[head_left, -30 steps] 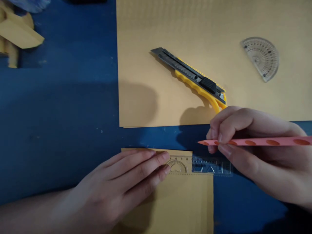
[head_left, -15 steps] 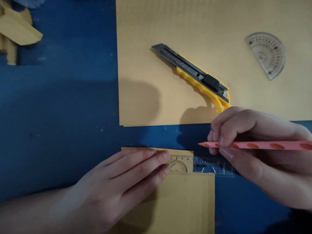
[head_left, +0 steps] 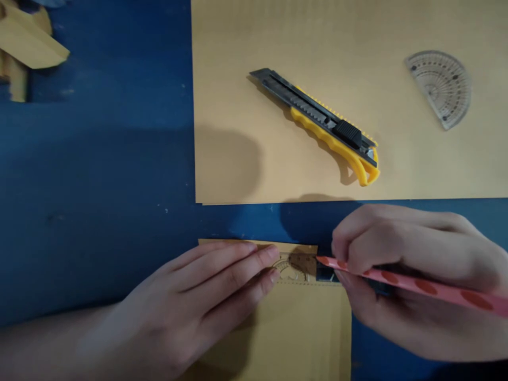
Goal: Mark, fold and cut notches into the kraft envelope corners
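Note:
My left hand lies flat with its fingers stretched out, pressing a clear plastic ruler onto a sheet of tan card. Part of the ruler is hidden under those fingers and behind the other hand. My right hand grips a pink pencil with red oval dimples between thumb and fingers. Its tip is at the right edge of the card's narrow upper strip, by the ruler; whether it touches I cannot tell.
Across the back lies a large tan card sheet. On it rest a yellow utility knife with its blade out, pointing left, and a clear protractor. Tan card scraps sit at the far left of the blue table.
My right hand has moved down and slightly left, bringing the pencil tip from above the ruler to the card's edge, and the pencil now slants. My left hand has kept its place.

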Available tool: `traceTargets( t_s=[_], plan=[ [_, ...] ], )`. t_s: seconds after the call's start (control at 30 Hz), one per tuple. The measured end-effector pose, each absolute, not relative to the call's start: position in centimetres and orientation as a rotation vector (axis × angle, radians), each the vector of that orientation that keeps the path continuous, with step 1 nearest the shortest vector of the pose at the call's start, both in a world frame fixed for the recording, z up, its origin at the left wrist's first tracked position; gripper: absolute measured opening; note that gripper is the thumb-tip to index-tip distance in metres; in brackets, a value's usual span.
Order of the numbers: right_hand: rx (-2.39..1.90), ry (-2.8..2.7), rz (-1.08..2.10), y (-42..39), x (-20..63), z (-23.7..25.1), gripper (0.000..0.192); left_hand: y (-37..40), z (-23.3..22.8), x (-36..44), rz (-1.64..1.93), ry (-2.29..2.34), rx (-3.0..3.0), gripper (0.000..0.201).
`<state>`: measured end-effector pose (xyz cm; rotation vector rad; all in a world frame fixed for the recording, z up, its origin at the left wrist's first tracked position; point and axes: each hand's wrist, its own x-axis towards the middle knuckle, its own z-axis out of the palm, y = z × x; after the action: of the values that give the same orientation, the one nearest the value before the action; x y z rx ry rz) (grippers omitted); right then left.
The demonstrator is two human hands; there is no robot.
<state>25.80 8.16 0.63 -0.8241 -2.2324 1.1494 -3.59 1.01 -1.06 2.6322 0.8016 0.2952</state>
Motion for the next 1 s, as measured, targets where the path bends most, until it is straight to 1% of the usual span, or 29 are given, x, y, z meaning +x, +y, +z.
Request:
traceTargets(
  t_s=[0.23, 0.67, 0.83, 1.0],
  plan=[
    [-0.796, -2.255, 1.244, 8.48, 25.65, 0.46, 0.024, 0.99, -0.87, -3.57, 0.292, 0.819, 2.625, 0.039],
    [-0.815, -2.295, 1.232, 8.67, 25.25, 0.60, 0.024, 1.22, -1.05, -3.36, 0.301, 0.834, 2.629, 0.039],
    [-0.767, -2.352, 1.166, 8.77, 25.20, 0.42, 0.024, 1.17, -0.99, -3.39, 0.298, 0.830, 2.631, 0.040],
    [-0.849, -2.332, 1.133, 8.61, 25.30, 0.32, 0.023, 1.14, -0.82, -3.43, 0.303, 0.840, 2.627, 0.040]
  ],
)
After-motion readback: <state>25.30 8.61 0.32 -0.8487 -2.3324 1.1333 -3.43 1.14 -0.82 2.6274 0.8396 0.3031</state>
